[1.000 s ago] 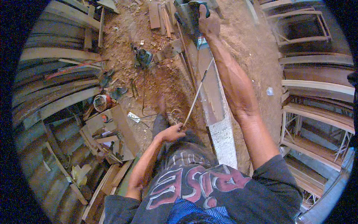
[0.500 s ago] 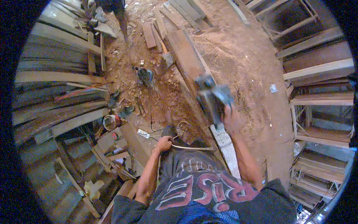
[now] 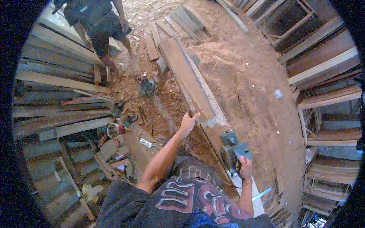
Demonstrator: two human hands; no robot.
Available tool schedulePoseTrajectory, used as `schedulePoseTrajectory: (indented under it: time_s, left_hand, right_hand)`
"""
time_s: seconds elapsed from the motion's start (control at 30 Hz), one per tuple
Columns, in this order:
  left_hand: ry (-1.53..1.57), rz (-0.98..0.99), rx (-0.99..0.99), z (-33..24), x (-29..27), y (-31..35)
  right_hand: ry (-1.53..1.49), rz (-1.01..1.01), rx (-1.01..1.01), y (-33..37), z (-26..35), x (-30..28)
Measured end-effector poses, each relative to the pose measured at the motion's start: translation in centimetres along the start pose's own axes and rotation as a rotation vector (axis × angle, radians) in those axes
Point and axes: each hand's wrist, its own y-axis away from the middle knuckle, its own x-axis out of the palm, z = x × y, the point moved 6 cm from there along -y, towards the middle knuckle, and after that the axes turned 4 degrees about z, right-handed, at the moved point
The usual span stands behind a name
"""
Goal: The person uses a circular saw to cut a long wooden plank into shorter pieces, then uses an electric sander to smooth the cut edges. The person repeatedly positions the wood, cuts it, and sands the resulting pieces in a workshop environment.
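My right hand is closed round the handle of a blue-and-black electric planer. The planer rests on the near part of a long wooden plank, which slants away to the upper left. At the plank's left edge, my left hand grips with the thumb over the top; some of its fingers are hidden. Pale strips show along the plank's right side and across its face. A light, speckled board surface shows below the planer, partly behind my right forearm.
Another person stands at the far left. A second power tool lies among wood chips left of the plank. Boards are stacked beyond it, and wooden frames line the right. A white power strip and cable lie nearby.
The planer and my right hand have come back along the plank towards me. My left hand has left the cable and moved up to the plank's edge. The other person shows more fully.
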Motion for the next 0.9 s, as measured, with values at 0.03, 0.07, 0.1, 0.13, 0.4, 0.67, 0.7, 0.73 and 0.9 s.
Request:
schedulePoseTrajectory:
  time_s: [0.03, 0.07, 0.1, 0.13, 0.4, 0.67, 0.7, 0.73, 0.9]
  left_hand:
    - [-0.057, -0.037, -0.053, 0.1, 0.2, -0.2]
    - [-0.096, -0.061, -0.045, -0.3, 0.4, -0.3]
    - [-0.151, -0.106, -0.103, -0.3, 0.2, -0.2]
    - [-0.132, -0.097, -0.073, -1.0, 0.4, 0.1]
    - [-0.808, -0.652, 0.185, -8.3, 1.0, 7.6]
    - [-1.247, -0.673, 0.33, -7.8, 2.5, 8.1]
    - [-1.277, -0.643, 0.306, -7.2, 2.5, 7.8]
    - [-1.324, -0.649, 0.384, -7.0, 2.7, 8.0]
    - [-1.422, -0.479, 0.436, -5.5, 1.9, 7.4]
  right_hand:
    - [0.003, -0.005, -0.052, 0.0, -0.3, -0.2]
    - [0.006, -0.008, -0.069, -0.1, -0.7, -0.3]
    - [-0.005, 0.002, -0.064, -0.2, -1.2, -0.4]
    - [-0.022, 0.011, -0.011, -0.4, -1.8, -0.4]
    - [0.008, 0.048, -0.108, -1.3, -1.7, -0.4]
    - [-0.029, 0.066, 0.023, -2.0, -1.9, 0.4]
    - [-0.032, 0.071, -0.026, -2.2, -1.6, 0.5]
    - [-0.03, 0.068, -0.054, -2.3, -1.4, 0.4]
    - [0.054, 0.096, -0.038, -2.7, -1.6, 0.5]
